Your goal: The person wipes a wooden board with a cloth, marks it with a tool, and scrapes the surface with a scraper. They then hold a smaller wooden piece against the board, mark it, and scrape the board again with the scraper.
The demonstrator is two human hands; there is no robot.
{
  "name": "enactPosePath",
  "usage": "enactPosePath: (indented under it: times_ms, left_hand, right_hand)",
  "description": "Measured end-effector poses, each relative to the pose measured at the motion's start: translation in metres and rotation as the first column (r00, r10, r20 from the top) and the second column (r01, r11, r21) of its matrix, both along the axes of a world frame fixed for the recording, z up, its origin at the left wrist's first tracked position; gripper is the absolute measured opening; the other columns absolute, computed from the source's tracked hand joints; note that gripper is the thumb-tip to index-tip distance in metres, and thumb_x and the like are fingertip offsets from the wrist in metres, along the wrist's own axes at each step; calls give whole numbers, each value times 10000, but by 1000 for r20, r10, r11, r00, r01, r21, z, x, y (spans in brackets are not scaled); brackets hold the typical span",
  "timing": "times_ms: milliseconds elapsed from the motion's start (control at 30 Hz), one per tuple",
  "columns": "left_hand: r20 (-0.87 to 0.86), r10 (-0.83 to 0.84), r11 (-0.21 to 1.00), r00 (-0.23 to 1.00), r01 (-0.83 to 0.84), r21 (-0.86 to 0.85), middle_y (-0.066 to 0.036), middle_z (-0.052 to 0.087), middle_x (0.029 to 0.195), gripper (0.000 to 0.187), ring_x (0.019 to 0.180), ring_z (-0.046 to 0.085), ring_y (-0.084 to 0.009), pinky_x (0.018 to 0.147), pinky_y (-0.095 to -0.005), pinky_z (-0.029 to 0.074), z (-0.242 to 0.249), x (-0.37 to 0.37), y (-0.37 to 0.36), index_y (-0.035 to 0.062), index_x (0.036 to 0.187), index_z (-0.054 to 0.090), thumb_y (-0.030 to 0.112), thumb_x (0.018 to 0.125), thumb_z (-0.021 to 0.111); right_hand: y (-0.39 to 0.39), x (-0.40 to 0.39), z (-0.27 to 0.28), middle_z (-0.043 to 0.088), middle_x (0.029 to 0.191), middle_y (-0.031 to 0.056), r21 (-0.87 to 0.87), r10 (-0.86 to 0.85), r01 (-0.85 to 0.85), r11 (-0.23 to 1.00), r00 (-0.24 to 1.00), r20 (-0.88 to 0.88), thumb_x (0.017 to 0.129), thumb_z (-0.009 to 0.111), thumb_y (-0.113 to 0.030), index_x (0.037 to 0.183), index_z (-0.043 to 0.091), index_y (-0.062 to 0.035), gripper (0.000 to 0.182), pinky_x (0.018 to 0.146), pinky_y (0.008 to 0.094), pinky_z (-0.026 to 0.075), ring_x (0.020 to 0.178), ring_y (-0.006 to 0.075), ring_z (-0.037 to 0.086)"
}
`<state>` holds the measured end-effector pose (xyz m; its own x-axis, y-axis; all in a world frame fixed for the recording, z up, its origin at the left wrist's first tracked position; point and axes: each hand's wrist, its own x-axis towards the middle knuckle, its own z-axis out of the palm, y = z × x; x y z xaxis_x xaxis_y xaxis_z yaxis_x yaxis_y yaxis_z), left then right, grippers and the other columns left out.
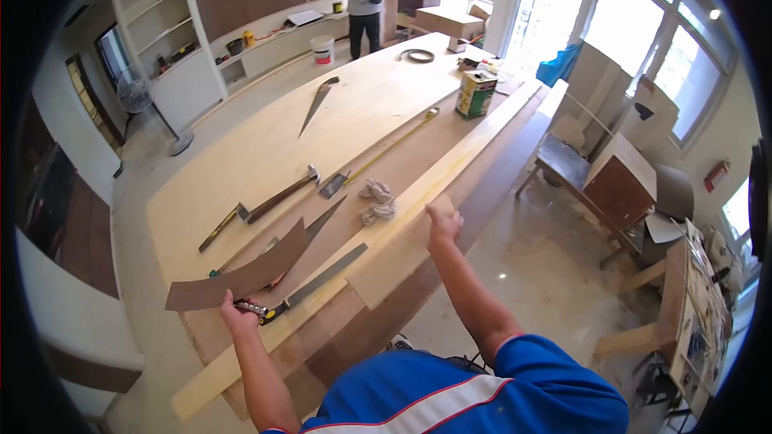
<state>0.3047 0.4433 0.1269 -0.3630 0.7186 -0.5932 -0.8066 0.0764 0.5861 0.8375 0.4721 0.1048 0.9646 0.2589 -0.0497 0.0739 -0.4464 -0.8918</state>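
Note:
My left hand (238, 315) is closed at the lower edge of a curved brown veneer strip (241, 280). Beside its fingers is a small shiny metal piece (251, 307) that I cannot make out. My right hand (444, 225) grips the far end of a thin pale wood sheet (394, 265), which lies over a long pale board (450, 162). Between my hands rests a long grey-bladed tool (326, 280) with a black and yellow handle. Another pointed dark blade (326, 223) lies partly under the brown strip. A crumpled rag (377, 202) sits beyond the board.
On the large worktable (249, 137) are a hammer (285, 193), a yellow-handled tool (221, 229), a scraper (333, 185), a tape measure (432, 115), a handsaw (318, 104) and a tin can (477, 94). Another person (366, 0) stands by the far wall. Furniture (619, 181) is at right.

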Motion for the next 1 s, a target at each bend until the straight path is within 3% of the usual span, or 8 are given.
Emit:
enactPosePath:
  times_ms: [133, 200, 367, 533, 633, 667, 900, 1000]
  left_hand:
    - [-27, 53, 997, 998, -51, 64, -75, 616, 820, 172, 622, 550, -231, 541, -365, 462, -4, -27, -47, 97, 971, 575, 252, 972, 651]
    - [-88, 74, 996, 993, -69, 63, -76, 637, 846, 161, 642, 569, -227, 540, -361, 470, 21, -8, -72, 89, 989, 585, 236, 969, 648]
    - [-168, -58, 997, 984, 66, 44, -76, 666, 899, 127, 690, 604, -224, 539, -356, 482, 53, 76, -111, 72, 1019, 596, 175, 958, 636]
    - [-158, -436, 885, 886, 454, 107, -49, 686, 957, 193, 790, 659, -216, 575, -357, 514, 21, 158, -108, 89, 1112, 637, 119, 922, 654]
    - [-145, -584, 786, 799, 601, 146, -36, 698, 1010, 218, 867, 686, -217, 611, -361, 556, -15, 216, -99, 100, 1119, 661, 83, 902, 669]
    - [-71, -674, 717, 736, 674, 179, -74, 678, 1181, 369, 1129, 644, -257, 1043, -412, 513, -25, 229, -95, 50, 1245, 639, -12, 881, 643]
    - [-27, -847, 505, 531, 819, 273, -87, 678, 1175, 405, 1132, 646, -257, 1022, -427, 535, 21, 379, -122, 52, 1259, 623, -24, 862, 642]
    - [-199, -912, 324, 360, 926, 192, -72, 661, 1001, 327, 797, 668, -184, 665, -338, 579, 21, 435, -128, 65, 1224, 605, 207, 938, 674]
  right_hand:
    - [98, -23, 4, 530, 1449, 256, 63, 184, -178, 982, 977, -106, 697, 921, -471, 1462, 447, 90, 1061, 1065, 409, 482, 1304, 346, 551]
    - [94, -33, 35, 571, 1417, 241, 295, 593, -515, 805, 714, -372, 799, 860, -474, 1459, 447, 107, 972, 1013, 379, 483, 1293, 290, 557]
    - [-58, -53, 150, 556, 1480, 191, 507, 925, -804, 311, 134, -356, 894, 774, -465, 1496, 449, 70, 869, 1031, 378, 494, 1321, 289, 567]
    - [-179, -27, 107, 668, 1319, 235, 36, 974, -974, 225, 225, -13, 865, 756, -518, 1428, 539, 54, 832, 1051, 390, 495, 1229, 325, 649]
    - [-237, -6, 85, 579, 1419, 270, -171, 970, -970, 171, 196, -141, 881, 759, -486, 1448, 490, 79, 844, 1073, 434, 462, 1311, 369, 578]
    - [-252, 3, 88, 594, 1394, 272, -243, 950, -955, 169, 224, -218, 875, 760, -472, 1444, 501, 69, 826, 1070, 432, 466, 1297, 371, 588]
    - [-350, 64, 74, 724, 1113, 215, -269, 756, -787, 555, 612, -234, 831, 757, -406, 1208, 703, -25, 538, 904, 435, 543, 1040, 355, 699]
    - [-380, 107, 55, 746, 1011, 174, -175, 633, -694, 698, 713, -303, 838, 756, -385, 1132, 735, -26, 464, 851, 390, 557, 952, 265, 725]
